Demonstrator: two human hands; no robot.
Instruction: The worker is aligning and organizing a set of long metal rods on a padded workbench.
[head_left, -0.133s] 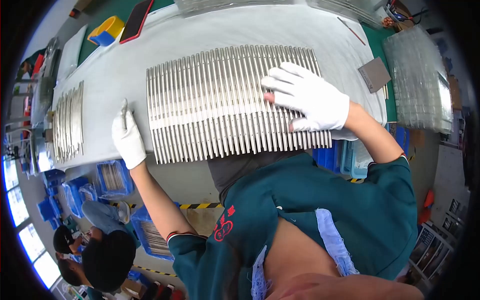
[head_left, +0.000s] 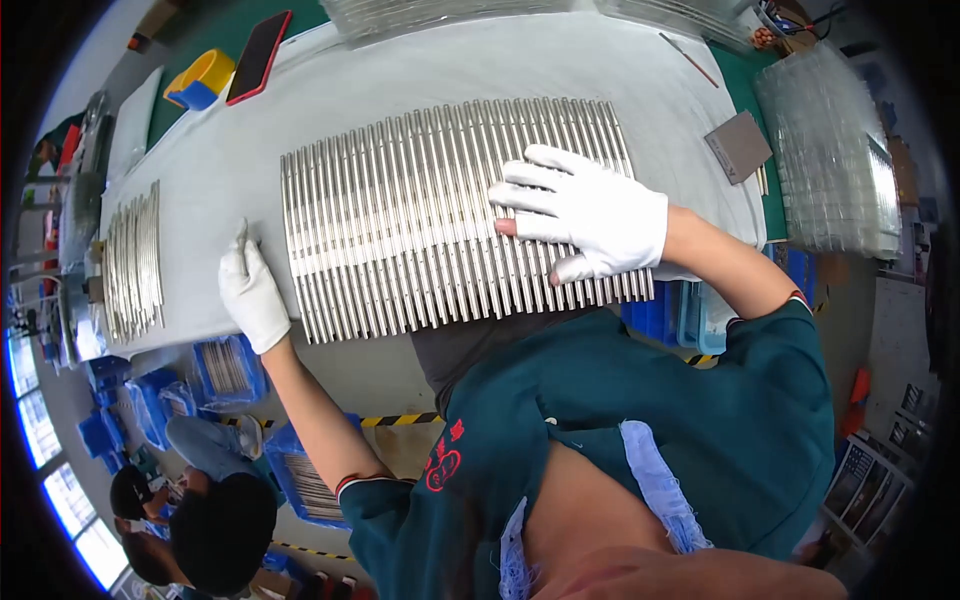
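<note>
A wide row of slim silver metal rods (head_left: 400, 220) lies side by side on the white-covered table in front of me. My right hand (head_left: 585, 213), in a white glove with a bare thumb tip and one bare fingertip, rests flat with fingers spread over the right part of the row. At the row's left end, my left hand (head_left: 252, 290) is upright on its edge beside the outermost rods, gloved in white, its fingers stretched out and nothing in them. A smaller group of silver rods (head_left: 133, 265) lies apart at the table's left end.
At the far left are a red-edged phone (head_left: 259, 57) and yellow and blue tape rolls (head_left: 200, 80). A grey block (head_left: 738, 148) and stacked clear plastic trays (head_left: 825, 150) stand right. Blue crates (head_left: 305, 475) of rods sit on the floor, near people (head_left: 215, 520) at lower left.
My right hand has slid a little to the left across the rods. The whole view has shifted slightly; my left hand stays by the row's left end.
</note>
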